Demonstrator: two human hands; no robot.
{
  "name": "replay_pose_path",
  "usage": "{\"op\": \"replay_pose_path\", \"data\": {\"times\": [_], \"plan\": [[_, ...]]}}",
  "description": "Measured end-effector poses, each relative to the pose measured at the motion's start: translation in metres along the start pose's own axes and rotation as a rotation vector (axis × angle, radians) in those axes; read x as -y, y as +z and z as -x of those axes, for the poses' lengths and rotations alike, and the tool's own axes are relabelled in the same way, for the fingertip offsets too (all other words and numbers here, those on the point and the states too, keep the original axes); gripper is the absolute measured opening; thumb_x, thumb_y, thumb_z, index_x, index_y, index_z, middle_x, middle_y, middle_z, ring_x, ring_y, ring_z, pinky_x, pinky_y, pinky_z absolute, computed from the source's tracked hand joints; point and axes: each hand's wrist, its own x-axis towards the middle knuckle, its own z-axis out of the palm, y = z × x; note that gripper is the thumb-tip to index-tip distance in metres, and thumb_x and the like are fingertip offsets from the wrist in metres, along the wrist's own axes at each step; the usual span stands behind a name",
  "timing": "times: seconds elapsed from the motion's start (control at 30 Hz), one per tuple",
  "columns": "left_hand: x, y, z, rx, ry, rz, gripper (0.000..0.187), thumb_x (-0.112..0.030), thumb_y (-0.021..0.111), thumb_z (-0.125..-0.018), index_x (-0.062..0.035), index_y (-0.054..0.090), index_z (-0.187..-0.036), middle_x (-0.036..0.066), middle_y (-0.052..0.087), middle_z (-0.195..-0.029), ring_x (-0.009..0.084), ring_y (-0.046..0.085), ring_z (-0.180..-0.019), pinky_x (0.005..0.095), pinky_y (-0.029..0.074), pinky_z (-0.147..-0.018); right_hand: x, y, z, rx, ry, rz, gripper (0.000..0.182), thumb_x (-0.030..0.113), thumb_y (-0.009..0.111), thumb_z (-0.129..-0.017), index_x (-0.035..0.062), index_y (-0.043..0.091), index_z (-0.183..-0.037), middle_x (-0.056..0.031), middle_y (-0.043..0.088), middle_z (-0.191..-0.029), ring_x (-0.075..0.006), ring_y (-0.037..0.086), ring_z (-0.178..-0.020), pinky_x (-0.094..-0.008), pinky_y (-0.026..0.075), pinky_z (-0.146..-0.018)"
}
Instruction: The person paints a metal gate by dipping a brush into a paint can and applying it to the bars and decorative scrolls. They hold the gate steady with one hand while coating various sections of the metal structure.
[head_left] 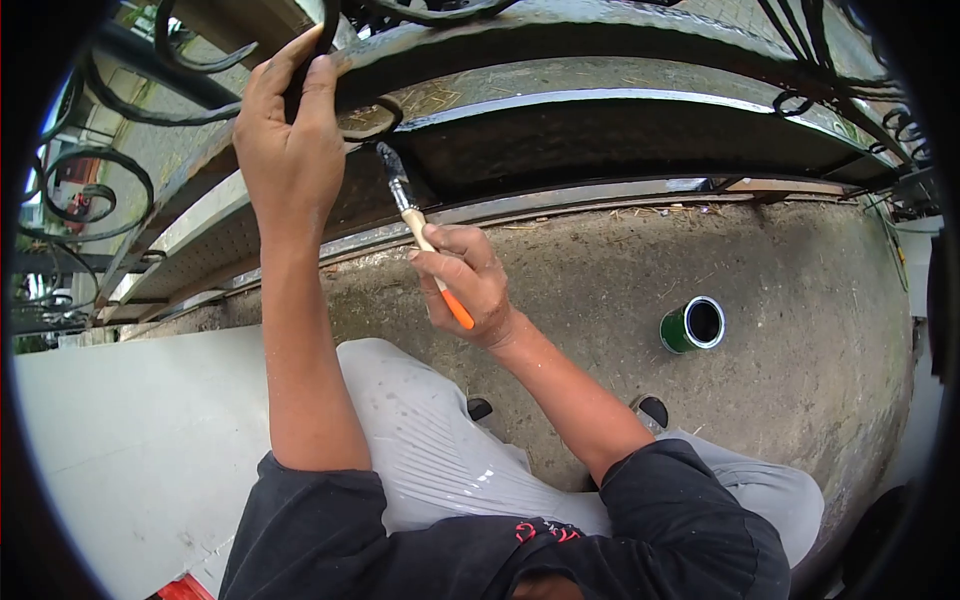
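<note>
My right hand (470, 285) holds a paintbrush (413, 217) by its pale wooden handle, whose end is orange. Its dark, wet-looking bristles point up at a small metal ring in the gate, close under the upper rail. Higher and to the left, my left hand (290, 150) is closed around a dark bar of the metal gate (590, 40), fingers on one side and thumb on the other. Glossy black covers the long lower panel (600, 145), while the section at the left looks duller and brownish.
An open green can (692, 325) with dark contents stands on the concrete floor (590, 270) to the right. Black scrollwork (100, 200) curls at the far left. A white board (140, 430) lies at lower left, beside my grey-trousered legs (430, 420).
</note>
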Motion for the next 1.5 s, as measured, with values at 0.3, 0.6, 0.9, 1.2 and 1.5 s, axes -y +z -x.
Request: {"op": "replay_pose_path", "data": {"times": [0.3,0.6,0.9,1.2,1.5], "plan": [[0.001,-0.001,-0.001,0.032,-0.084,0.072,0.028,-0.015,0.056,-0.104,-0.0016,0.066,-0.127,0.007,0.066,-0.117,0.0139,0.064,-0.108,0.0274,0.046,-0.098,-0.043,-0.107,-0.034,-0.358,0.017,0.423,0.015,-0.005,0.068,-0.087,0.0002,0.063,-0.099,-0.0149,0.063,-0.094,-0.0264,0.066,-0.09,-0.0341,0.054,-0.074],[0.005,-0.006,-0.002,0.064,-0.054,-0.059,0.031,-0.018,0.053,-0.105,-0.0015,0.064,-0.129,0.008,0.063,-0.122,0.0155,0.058,-0.114,0.0289,0.042,-0.103,-0.078,-0.231,-0.048,-0.592,0.098,0.652,0.008,0.001,0.067,-0.088,-0.0017,0.064,-0.096,-0.0154,0.062,-0.089,-0.0277,0.064,-0.082,-0.0364,0.051,-0.073],[0.006,-0.001,-0.001,0.028,-0.088,0.0,0.029,-0.017,0.054,-0.105,-0.0007,0.065,-0.126,0.007,0.064,-0.116,0.0157,0.06,-0.109,0.0294,0.042,-0.101,-0.052,-0.286,-0.093,-0.27,0.043,0.798,0.009,-0.002,0.07,-0.086,0.0015,0.07,-0.094,-0.0137,0.066,-0.089,-0.0274,0.066,-0.078,-0.0354,0.053,-0.068],[0.004,0.0,-0.002,0.006,-0.101,-0.005,0.029,-0.017,0.056,-0.104,-0.0007,0.065,-0.125,0.008,0.064,-0.115,0.0152,0.061,-0.107,0.0292,0.045,-0.099,-0.025,-0.305,-0.14,0.006,0.085,0.864,0.009,-0.003,0.07,-0.084,-0.0005,0.07,-0.092,-0.0137,0.068,-0.089,-0.0277,0.069,-0.076,-0.0343,0.054,-0.066],[-0.003,0.002,-0.002,0.003,-0.148,-0.032,0.031,-0.019,0.055,-0.105,-0.0011,0.064,-0.129,0.009,0.066,-0.119,0.0152,0.063,-0.112,0.0282,0.044,-0.102,-0.004,-0.242,-0.142,0.273,0.163,0.403,0.008,-0.002,0.07,-0.086,-0.0029,0.071,-0.093,-0.0121,0.069,-0.087,-0.0194,0.07,-0.08,-0.0298,0.055,-0.068]]}}
